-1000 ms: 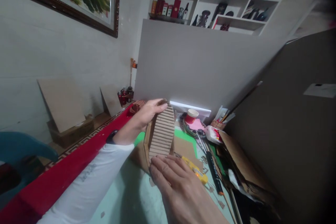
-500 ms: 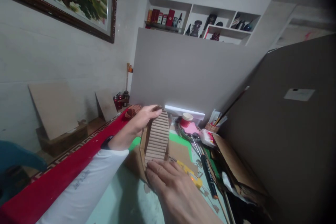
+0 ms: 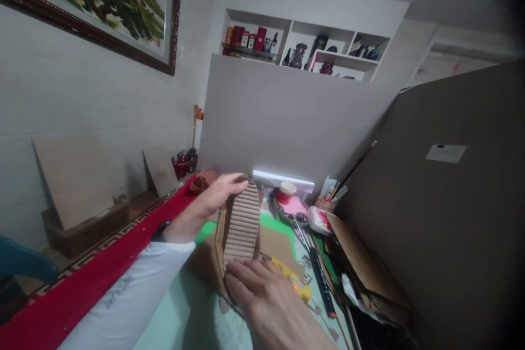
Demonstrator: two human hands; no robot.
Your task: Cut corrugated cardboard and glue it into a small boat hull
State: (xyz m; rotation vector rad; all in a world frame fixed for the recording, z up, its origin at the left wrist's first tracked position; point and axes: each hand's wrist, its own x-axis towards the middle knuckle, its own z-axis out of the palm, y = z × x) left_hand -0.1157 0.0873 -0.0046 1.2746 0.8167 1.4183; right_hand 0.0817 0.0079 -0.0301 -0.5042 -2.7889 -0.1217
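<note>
A long cardboard piece [image 3: 243, 224] with a ribbed, corrugated face and raised brown side walls stands tilted above the table. My left hand [image 3: 223, 191] grips its upper end, the thumb over the front edge. Across its lower end lies my right hand [image 3: 262, 290], fingers pressed together on the ribs and hiding that end. Just right of the piece is a yellow tool [image 3: 293, 279] with a small orange light. A brown cardboard sheet [image 3: 281, 245] rests on a green sheet [image 3: 287, 225] behind it.
A black-handled tool [image 3: 322, 281] lies to the right, near stacked cardboard [image 3: 365, 257]. Farther back are a red and white cup [image 3: 286, 194], pink paper [image 3: 296, 206] and a basket of brushes [image 3: 325, 204]. A red cloth [image 3: 94, 279] runs along the left.
The camera view has shifted, so the scene sits slightly lower and to the left. Both hands keep their places on the cardboard piece.
</note>
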